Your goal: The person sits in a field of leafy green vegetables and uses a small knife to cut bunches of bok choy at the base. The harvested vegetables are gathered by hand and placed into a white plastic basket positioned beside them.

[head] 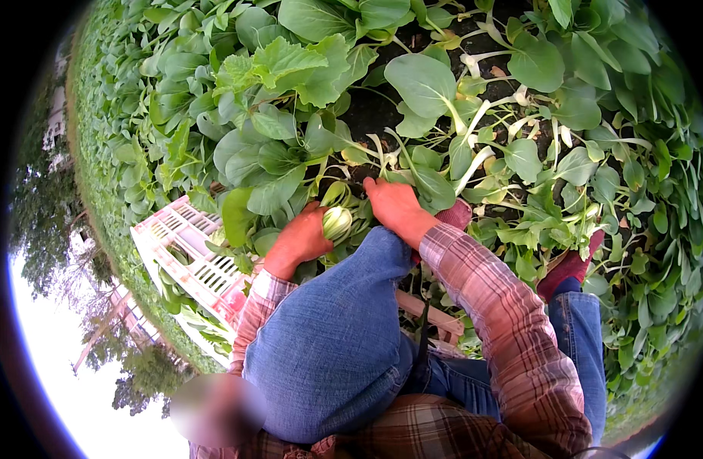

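Observation:
My left hand (302,236) grips a head of leafy greens, probably bok choy. Its pale, rounded base (337,222) points toward my right hand, and its leaves spread out beyond my fingers. Just across from it, my right hand (398,205) reaches down among stalks and leaves with its fingers curled. Its fingertips touch the stems near the soil, and whether it holds a stalk or a tool is hidden. A loose broad leaf (434,186) lies beside the knuckles of this hand.
A pale plastic crate (205,258) with slatted sides stands at my left, with greens inside. Standing leafy plants (179,69) fill the far left. Cut stumps and discarded leaves (520,155) litter the soil at right, around my maroon shoe (569,267). Beneath me is a low stool (431,315).

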A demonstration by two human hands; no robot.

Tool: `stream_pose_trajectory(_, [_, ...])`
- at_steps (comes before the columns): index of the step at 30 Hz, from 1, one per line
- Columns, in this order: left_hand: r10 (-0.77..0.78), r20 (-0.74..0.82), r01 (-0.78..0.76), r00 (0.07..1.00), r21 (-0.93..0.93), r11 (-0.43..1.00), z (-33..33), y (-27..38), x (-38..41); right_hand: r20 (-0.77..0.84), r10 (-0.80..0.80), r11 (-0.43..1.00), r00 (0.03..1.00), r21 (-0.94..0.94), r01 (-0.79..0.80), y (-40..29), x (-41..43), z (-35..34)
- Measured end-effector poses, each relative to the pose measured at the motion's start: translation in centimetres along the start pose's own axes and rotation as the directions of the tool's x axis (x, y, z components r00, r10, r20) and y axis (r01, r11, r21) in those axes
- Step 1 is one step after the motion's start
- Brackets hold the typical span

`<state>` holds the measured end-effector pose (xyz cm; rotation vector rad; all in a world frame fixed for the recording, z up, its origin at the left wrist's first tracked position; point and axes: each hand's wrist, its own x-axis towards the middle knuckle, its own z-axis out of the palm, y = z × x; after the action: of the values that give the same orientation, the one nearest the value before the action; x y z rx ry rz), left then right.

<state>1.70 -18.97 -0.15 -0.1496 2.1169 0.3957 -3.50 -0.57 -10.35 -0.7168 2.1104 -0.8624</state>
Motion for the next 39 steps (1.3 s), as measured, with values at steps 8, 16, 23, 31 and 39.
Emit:
stream_pose_trajectory(8, [-0.053, -0.093, 0.050, 0.994, -0.029, 0.998, 0.4, 0.7, -0.8, 0.085, 0.025, 1.000, 0.996, -0.011, -0.024, -0.6, 0.9, -0.3])
stream_pose_trajectory(16, [0.003, -0.153, -0.023, 0.988, -0.130, 0.991, -1.2, 2.1, -2.4, 0.216, 0.071, 0.997, 0.974, -0.039, -0.064, -0.6, 2.0, 0.0])
stream_pose_trajectory(23, [0.063, -0.215, -0.156, 0.974, -0.446, 0.881, -4.9, 4.5, -5.3, 0.292, 0.033, 0.014, 0.956, 0.956, -0.292, 0.3, -0.1, -4.2])
stream_pose_trajectory(31, [-0.114, -0.492, -0.354, 0.863, -0.750, 0.559, -7.7, 6.1, -8.2, -0.109, 0.258, 0.122, 0.960, 0.989, 0.079, -0.5, -1.4, -8.1])
stream_pose_trajectory(39, [0.128, -0.681, -0.449, 0.721, -0.319, 0.834, -7.5, 8.9, -5.7, -0.041, 0.160, 0.040, 0.986, 0.999, 0.034, -6.1, -3.3, -9.6])
